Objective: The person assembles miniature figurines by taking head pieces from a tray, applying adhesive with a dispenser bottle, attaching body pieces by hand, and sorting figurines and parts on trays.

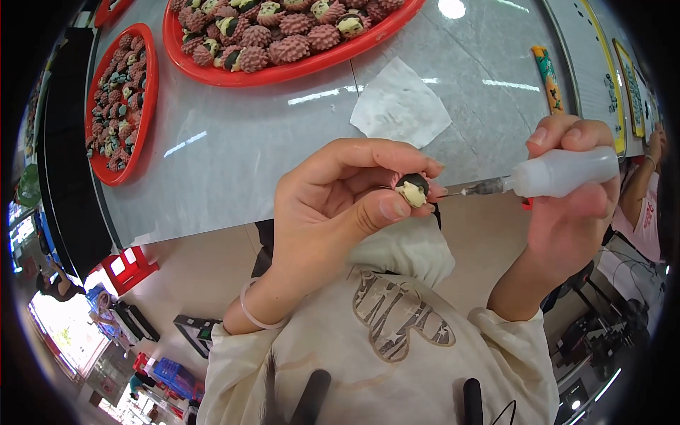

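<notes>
Between the thumb and fingers of my left hand [326, 191] is a small figurine [412, 190], cream and black in front with a bumpy pink part behind. My right hand [570, 184] grips a white squeeze bottle [567, 172] lying nearly level, its thin needle tip pointing left. The needle reaches close to the figurine's right side; whether it touches cannot be made out. Both hands are raised at the near edge of the grey table [269, 134].
A large red tray [283, 73] of similar pink, cream and black pieces stands at the back, with another red tray [150, 85] at the left. A white tissue [400, 106] lies beyond my hands. An orange and green tube-shaped packet [549, 78] is at the right. Another person's arm [641, 177] shows at the far right.
</notes>
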Available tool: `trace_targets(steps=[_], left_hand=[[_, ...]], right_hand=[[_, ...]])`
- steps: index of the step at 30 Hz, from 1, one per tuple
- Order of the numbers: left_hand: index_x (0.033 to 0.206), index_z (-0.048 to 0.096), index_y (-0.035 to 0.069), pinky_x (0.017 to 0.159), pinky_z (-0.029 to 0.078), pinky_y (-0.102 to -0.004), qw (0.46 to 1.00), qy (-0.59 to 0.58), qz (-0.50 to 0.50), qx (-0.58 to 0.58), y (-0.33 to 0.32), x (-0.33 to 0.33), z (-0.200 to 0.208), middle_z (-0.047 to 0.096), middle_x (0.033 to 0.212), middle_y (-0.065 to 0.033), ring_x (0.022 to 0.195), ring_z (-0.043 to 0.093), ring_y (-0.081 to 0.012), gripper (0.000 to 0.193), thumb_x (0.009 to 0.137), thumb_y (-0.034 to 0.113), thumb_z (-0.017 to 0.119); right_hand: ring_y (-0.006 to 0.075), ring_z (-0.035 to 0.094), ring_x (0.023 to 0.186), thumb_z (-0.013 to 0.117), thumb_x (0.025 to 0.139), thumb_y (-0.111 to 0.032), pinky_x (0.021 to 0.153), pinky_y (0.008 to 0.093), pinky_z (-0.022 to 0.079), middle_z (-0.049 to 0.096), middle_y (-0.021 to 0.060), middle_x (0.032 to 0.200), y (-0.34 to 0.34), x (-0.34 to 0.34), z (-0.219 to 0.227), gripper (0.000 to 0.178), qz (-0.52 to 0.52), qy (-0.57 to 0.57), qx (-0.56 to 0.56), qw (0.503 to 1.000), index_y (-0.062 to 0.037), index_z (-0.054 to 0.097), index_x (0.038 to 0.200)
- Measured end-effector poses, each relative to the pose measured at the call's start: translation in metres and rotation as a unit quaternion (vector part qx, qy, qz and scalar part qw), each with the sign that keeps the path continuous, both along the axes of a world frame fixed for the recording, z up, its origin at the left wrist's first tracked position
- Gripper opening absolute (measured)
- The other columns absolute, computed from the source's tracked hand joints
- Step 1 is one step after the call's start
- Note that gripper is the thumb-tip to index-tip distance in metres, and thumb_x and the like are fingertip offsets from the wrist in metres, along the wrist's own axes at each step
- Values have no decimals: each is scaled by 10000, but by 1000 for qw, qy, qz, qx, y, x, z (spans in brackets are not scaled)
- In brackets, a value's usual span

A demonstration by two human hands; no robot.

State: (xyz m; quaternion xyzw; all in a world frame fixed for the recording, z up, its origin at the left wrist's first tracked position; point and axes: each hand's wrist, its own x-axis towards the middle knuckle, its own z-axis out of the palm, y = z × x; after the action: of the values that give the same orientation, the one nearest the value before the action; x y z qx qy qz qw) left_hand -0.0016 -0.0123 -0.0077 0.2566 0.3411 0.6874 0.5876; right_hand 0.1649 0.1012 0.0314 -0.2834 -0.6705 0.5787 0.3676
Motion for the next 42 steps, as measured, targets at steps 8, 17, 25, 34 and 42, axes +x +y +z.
trace_targets(steps=[8,17,25,34,42], left_hand=[[961,481,-24,638,513,-276,996,30,29,-73,3,4,9,531,928,-178,703,575,-177,353,741,204,637],[957,484,-21,596,505,-234,997,29,15,-69,3,6,7,524,920,-183,768,569,-209,356,737,211,641],[953,483,-15,571,506,-226,998,35,8,-42,5,7,4,518,926,-182,772,563,-212,330,746,196,630],[941,474,-2,570,500,-224,999,3,-7,-44,12,12,7,513,902,-174,698,580,-207,306,748,177,630],[943,466,17,546,467,-186,997,59,6,-56,8,13,6,493,893,-127,709,563,-178,289,767,193,613]], right_hand=[[154,461,760,507,801,-415,551,198,374,484,172,907,2,1,2,492,12,-47,47,998,29,443,1002],[189,463,696,528,777,-390,560,246,378,490,177,804,-8,15,6,486,-44,-82,246,965,71,477,923],[200,443,615,529,751,-426,533,264,355,480,189,733,-9,19,18,546,-110,-139,325,929,106,486,866],[176,497,770,563,765,-164,660,253,412,525,153,900,14,40,3,312,-120,7,71,990,37,451,975],[138,536,753,631,637,44,690,253,425,561,80,826,36,21,-44,319,-249,-108,205,940,-16,457,897]])
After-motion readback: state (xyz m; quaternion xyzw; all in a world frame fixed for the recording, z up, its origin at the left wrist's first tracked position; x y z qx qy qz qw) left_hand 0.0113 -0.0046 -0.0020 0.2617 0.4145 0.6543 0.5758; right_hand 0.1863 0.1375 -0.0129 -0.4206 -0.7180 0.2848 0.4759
